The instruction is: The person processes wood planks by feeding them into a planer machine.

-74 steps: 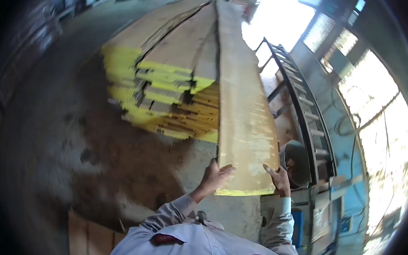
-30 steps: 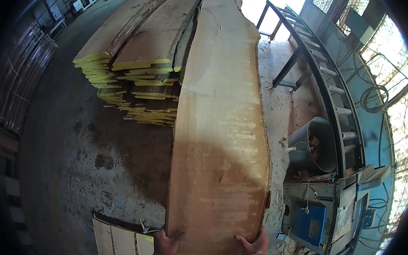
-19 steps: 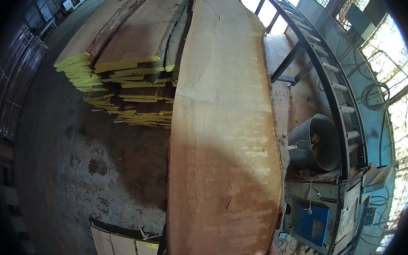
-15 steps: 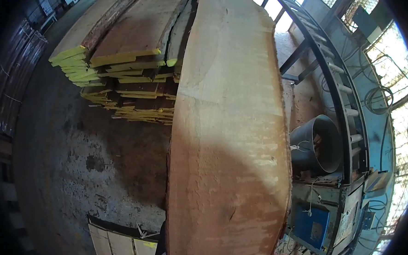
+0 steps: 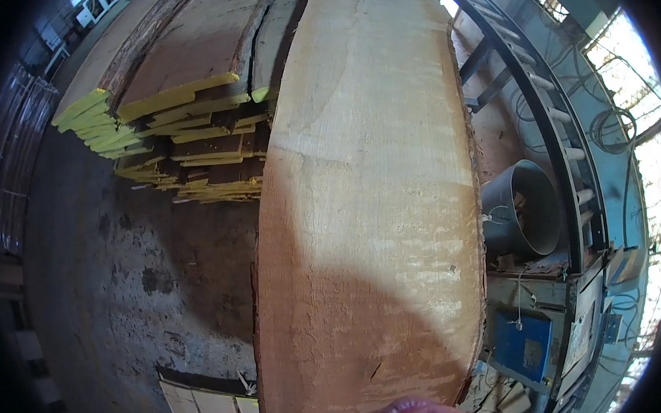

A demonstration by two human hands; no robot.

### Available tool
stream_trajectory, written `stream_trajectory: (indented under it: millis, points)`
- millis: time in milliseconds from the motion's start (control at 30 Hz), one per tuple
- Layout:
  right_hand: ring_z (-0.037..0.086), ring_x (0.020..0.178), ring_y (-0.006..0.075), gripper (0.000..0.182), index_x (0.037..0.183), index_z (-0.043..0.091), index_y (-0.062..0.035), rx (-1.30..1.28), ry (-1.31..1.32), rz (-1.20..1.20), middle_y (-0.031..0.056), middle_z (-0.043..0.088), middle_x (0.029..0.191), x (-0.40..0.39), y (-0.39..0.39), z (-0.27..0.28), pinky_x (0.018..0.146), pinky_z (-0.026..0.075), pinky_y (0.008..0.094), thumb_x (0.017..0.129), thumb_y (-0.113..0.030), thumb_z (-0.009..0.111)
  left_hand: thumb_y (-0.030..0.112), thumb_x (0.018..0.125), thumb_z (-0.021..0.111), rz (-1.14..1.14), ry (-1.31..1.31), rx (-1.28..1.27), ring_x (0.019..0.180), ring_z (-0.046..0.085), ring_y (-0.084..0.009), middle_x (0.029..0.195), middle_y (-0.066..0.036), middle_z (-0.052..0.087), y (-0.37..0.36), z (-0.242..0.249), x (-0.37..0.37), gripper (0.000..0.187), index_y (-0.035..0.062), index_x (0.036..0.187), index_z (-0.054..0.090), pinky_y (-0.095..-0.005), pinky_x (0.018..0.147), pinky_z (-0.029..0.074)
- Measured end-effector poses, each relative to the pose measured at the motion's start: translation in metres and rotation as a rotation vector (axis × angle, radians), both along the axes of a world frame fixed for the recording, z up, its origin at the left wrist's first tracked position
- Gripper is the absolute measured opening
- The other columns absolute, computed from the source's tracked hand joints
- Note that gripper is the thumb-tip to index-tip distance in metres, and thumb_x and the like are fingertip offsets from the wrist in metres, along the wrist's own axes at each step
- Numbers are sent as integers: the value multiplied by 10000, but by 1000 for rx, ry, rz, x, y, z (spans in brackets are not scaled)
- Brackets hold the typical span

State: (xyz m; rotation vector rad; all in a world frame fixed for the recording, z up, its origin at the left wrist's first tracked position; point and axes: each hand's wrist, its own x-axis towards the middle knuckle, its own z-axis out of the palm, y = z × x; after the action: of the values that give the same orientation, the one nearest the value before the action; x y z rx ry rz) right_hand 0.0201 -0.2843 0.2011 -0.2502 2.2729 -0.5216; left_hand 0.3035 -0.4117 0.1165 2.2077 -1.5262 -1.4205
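A long, wide wooden plank (image 5: 361, 227) with rough bark edges fills the middle of the view. It runs from the bottom edge away to the top, pale at the far part and reddish in shadow near me. At the bottom edge a pinkish patch of skin (image 5: 423, 412) overlaps the plank's near end; I cannot tell whether it belongs to a hand. Neither of my hands shows its fingers. The near end of the plank is cut off by the frame.
Stacked planks (image 5: 183, 94) with yellow-painted ends lie at left. A black roller conveyor frame (image 5: 533, 84), a grey metal drum (image 5: 525, 211) and a cabinet with a blue panel (image 5: 521, 346) stand at right. More boards (image 5: 207, 411) lie at lower left on the stained floor (image 5: 133, 291).
The plank looks wider and has shifted slightly left at its near part. The stack has slid left in view, the drum and cabinet right. More of the skin patch shows.
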Motion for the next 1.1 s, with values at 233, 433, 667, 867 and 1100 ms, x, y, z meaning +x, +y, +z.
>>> stream_trajectory:
  millis: [233, 433, 667, 867, 1100]
  points:
    - [644, 1066, 371, 797, 1414, 417, 15, 15, 28, -75, 260, 639, 1198, 44, -15, -3, 888, 526, 434, 838, -404, 774, 331, 769, 875, -65, 5, 1, 781, 692, -181, 892, -108, 740, -35, -3, 33, 502, -45, 1049, 696, -350, 684, 565]
    - [649, 1071, 385, 828, 1416, 413, 17, -17, 47, -122, 269, 641, 1196, 85, -24, 5, 885, 529, 442, 828, -441, 776, 339, 767, 876, -117, 20, -35, 782, 691, -179, 897, -106, 740, -59, 6, 60, 510, -41, 1057, 696, -346, 687, 564]
    - [654, 1076, 402, 866, 1417, 408, 19, -91, 54, -185, 279, 642, 1193, 136, -23, 22, 881, 532, 450, 817, -484, 778, 349, 765, 878, -206, 24, -126, 784, 690, -178, 902, -104, 740, -82, 30, 93, 521, -36, 1065, 696, -342, 691, 563]
    - [642, 1112, 420, 911, 1456, 389, -30, -137, 1, -214, 299, 635, 1211, 166, -27, 73, 923, 514, 470, 806, -545, 766, 357, 763, 879, -460, -532, -53, 785, 690, -176, 907, -102, 741, -121, 51, 139, 530, -32, 1073, 696, -339, 694, 562]
    - [671, 874, 213, 701, 1222, 494, 44, -697, -72, -341, 154, 689, 994, 195, -24, 77, 774, 540, 330, 762, -314, 883, 435, 863, 781, -485, 258, -65, 852, 676, -142, 943, -109, 736, -132, 238, 100, 513, -33, 1053, 694, -330, 735, 550]
